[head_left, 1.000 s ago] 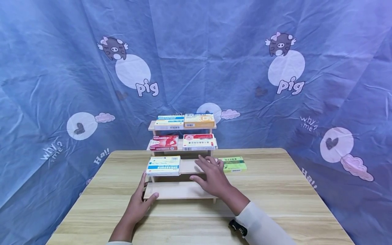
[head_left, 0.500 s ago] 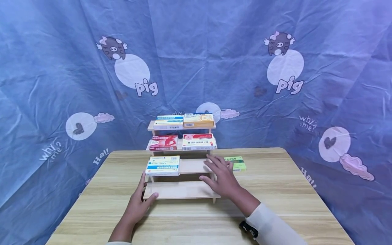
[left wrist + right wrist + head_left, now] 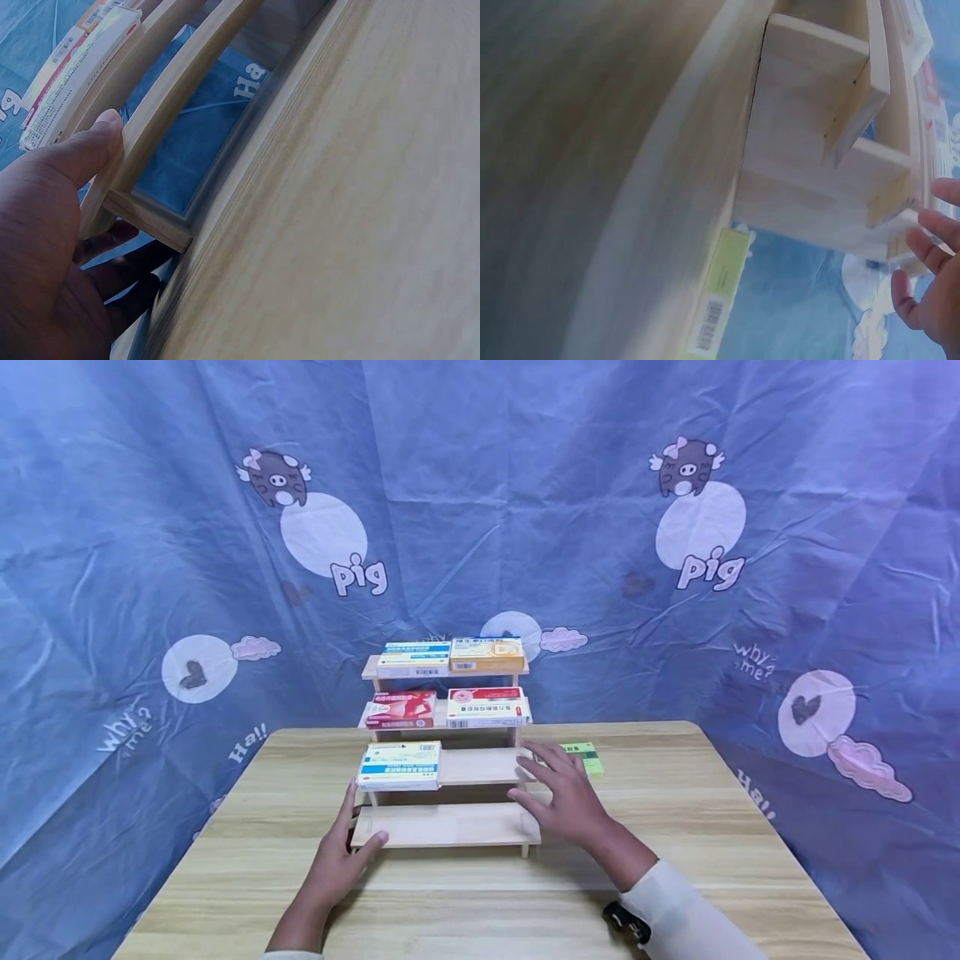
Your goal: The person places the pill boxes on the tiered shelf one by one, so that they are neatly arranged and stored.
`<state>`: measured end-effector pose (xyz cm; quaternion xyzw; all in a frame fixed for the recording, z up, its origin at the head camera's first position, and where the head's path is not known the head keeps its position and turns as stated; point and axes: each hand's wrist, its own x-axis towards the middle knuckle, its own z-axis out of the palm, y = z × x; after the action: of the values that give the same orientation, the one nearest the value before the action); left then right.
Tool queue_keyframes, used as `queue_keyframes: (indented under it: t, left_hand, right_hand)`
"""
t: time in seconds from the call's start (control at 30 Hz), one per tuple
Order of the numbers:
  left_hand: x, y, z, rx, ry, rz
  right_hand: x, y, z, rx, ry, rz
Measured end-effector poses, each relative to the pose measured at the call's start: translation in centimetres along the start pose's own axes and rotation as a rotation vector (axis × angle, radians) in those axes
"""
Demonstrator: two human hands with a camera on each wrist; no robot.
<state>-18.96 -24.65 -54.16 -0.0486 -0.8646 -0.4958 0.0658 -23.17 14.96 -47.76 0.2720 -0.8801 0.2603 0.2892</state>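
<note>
A light wooden four-step display stand [image 3: 450, 825] stands on the table. My left hand [image 3: 336, 858] grips the left end of its lowest step. In the left wrist view the thumb [image 3: 101, 139] lies against the step's edge, with the other fingers curled behind its leg. Fingers spread and holding nothing, my right hand [image 3: 566, 797] hovers by the stand's right side. It partly hides a green medicine box [image 3: 590, 760] lying on the table. The right wrist view shows that green box [image 3: 724, 270] beyond the stand's side panel [image 3: 802, 112].
On the top step are a blue-and-white box [image 3: 414, 658] and an orange box [image 3: 487, 653]. Below them sit a red box [image 3: 401, 708] and a red-and-white box [image 3: 486, 707]. The third step bears a yellow-and-blue box [image 3: 400, 766] at left. A blue curtain [image 3: 480, 527] hangs behind.
My right hand has moved rightward from over the third step toward the green box, covering more of it. The left hand keeps its place on the stand.
</note>
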Motion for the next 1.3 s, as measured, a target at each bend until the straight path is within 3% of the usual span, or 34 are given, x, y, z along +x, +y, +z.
queue_keyframes:
  t: [0.17,0.3,0.5,0.67,0.97,1.3]
  left_hand:
    - [0.0,0.0,0.0,0.000,0.005,-0.005]
    - [0.0,0.0,0.0,-0.004,-0.005,-0.015]
    - [0.0,0.2,0.0,-0.002,-0.008,-0.025]
    - [0.1,0.2,0.0,0.002,-0.010,-0.024]
    - [0.0,0.1,0.0,0.018,-0.004,-0.022]
    - [0.1,0.1,0.0,0.007,-0.005,-0.013]
  right_hand:
    - [-0.2,1.3,-0.5,0.039,0.070,0.022]
    - [-0.2,2.1,-1.0,0.020,0.056,0.085]
    - [0.1,2.6,-1.8,-0.039,-0.054,0.234]
    - [0.6,3.7,-2.2,-0.035,-0.154,0.311]
    - [1.7,6.2,-2.7,0.119,-0.292,0.329]
    - [2.7,8.2,-3.0,0.208,-0.449,0.349]
